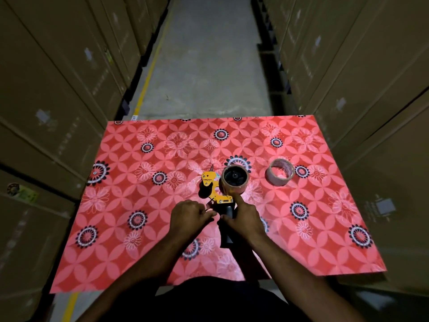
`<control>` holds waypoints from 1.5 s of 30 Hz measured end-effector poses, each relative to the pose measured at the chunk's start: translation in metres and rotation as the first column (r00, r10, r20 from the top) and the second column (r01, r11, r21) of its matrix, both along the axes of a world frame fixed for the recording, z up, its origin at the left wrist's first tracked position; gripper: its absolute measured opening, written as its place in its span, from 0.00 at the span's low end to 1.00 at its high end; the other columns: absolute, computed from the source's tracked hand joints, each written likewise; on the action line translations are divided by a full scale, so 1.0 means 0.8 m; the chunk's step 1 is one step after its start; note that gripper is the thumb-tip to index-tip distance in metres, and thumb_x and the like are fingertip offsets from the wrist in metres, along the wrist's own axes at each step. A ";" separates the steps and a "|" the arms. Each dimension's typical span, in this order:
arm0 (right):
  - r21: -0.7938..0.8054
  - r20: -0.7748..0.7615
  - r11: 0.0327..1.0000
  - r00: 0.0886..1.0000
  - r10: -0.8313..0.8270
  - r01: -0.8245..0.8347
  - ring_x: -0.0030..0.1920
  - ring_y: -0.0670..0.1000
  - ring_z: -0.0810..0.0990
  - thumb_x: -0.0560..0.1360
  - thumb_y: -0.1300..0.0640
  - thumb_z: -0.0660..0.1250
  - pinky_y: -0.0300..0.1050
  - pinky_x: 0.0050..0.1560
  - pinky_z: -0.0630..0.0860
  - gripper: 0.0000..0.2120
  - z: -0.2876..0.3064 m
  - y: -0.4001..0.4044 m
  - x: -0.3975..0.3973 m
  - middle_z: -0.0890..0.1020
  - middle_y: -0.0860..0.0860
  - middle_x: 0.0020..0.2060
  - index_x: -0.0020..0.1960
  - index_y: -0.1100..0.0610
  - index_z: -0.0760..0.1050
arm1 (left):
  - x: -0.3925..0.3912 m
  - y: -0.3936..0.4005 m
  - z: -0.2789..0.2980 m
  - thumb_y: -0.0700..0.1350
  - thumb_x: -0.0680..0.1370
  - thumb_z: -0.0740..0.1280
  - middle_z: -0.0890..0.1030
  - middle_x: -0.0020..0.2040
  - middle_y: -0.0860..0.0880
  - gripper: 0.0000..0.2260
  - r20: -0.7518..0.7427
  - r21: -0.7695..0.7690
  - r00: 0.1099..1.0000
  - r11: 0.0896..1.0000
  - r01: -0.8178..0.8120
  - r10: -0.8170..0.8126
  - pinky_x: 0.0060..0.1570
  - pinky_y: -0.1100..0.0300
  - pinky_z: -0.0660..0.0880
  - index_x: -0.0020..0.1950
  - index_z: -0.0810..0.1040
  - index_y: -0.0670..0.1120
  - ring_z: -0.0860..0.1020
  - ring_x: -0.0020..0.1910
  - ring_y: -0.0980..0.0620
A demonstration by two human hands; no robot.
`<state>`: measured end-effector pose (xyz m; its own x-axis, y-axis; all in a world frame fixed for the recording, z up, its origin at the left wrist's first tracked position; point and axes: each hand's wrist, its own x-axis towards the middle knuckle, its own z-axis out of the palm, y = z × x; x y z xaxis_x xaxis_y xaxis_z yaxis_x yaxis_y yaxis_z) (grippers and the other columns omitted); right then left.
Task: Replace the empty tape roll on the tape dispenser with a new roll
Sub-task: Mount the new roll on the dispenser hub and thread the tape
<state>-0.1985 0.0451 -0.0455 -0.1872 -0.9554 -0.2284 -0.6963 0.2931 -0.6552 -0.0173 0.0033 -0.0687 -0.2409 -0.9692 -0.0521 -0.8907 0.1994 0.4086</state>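
A yellow tape dispenser (212, 185) with a black handle (227, 226) lies on the red flower-patterned table (139, 228). A brown tape roll (235, 180) sits on its black hub. My right hand (241, 218) grips the handle, its index finger stretched up against the roll's near side. My left hand (189, 216) is closed beside the dispenser's lower left edge, its fingertips pinched near a thin strip; whether they hold it is unclear. A second roll (279, 172), pale and thin-walled, lies apart to the right.
Tall stacks of brown cardboard boxes (58, 89) line both sides, the right-hand ones (371, 77) close to the table. A concrete aisle (204, 66) with a yellow floor line (151, 66) runs beyond the table's far edge.
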 end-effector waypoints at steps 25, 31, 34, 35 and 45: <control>0.002 -0.042 0.999 0.998 0.036 -0.036 0.48 0.58 0.83 0.68 0.47 0.68 0.48 0.39 0.77 0.33 0.005 0.006 -0.012 0.84 0.54 0.46 0.72 0.42 0.62 | -0.098 -0.089 0.034 0.57 0.68 0.76 0.87 0.44 0.51 0.13 0.091 0.275 0.993 0.956 -0.097 0.075 0.38 0.60 0.75 0.48 0.88 0.53 0.84 0.46 0.48; 0.005 -0.038 0.999 0.998 0.042 -0.042 0.49 0.58 0.83 0.67 0.48 0.69 0.50 0.41 0.79 0.37 0.002 0.005 -0.014 0.84 0.54 0.47 0.73 0.40 0.59 | -0.101 -0.084 0.031 0.54 0.71 0.73 0.86 0.43 0.50 0.08 0.088 0.250 0.987 0.956 -0.156 0.137 0.38 0.60 0.73 0.44 0.87 0.51 0.84 0.46 0.47; 0.000 -0.038 0.999 0.998 0.051 -0.051 0.49 0.58 0.83 0.68 0.48 0.68 0.49 0.41 0.79 0.37 0.001 0.005 -0.015 0.84 0.54 0.47 0.74 0.41 0.59 | -0.101 -0.081 0.031 0.56 0.70 0.74 0.85 0.41 0.51 0.10 0.077 0.239 0.986 0.957 -0.165 0.151 0.37 0.59 0.71 0.44 0.87 0.51 0.83 0.44 0.48; 0.002 -0.037 0.998 0.998 0.055 -0.055 0.49 0.58 0.83 0.68 0.48 0.68 0.49 0.40 0.79 0.36 0.001 0.005 -0.016 0.84 0.54 0.47 0.73 0.41 0.60 | -0.100 -0.080 0.030 0.56 0.70 0.74 0.85 0.41 0.51 0.10 0.078 0.228 0.985 0.959 -0.166 0.152 0.37 0.59 0.71 0.43 0.86 0.51 0.83 0.44 0.48; -0.009 -0.152 0.998 0.987 0.053 -0.055 0.48 0.65 0.81 0.72 0.51 0.61 0.53 0.40 0.71 0.35 -0.022 0.009 0.002 0.83 0.60 0.46 0.76 0.53 0.51 | -0.088 -0.080 0.025 0.52 0.74 0.72 0.84 0.38 0.46 0.10 -0.001 0.204 0.989 0.968 -0.146 0.149 0.35 0.59 0.68 0.39 0.84 0.46 0.82 0.42 0.43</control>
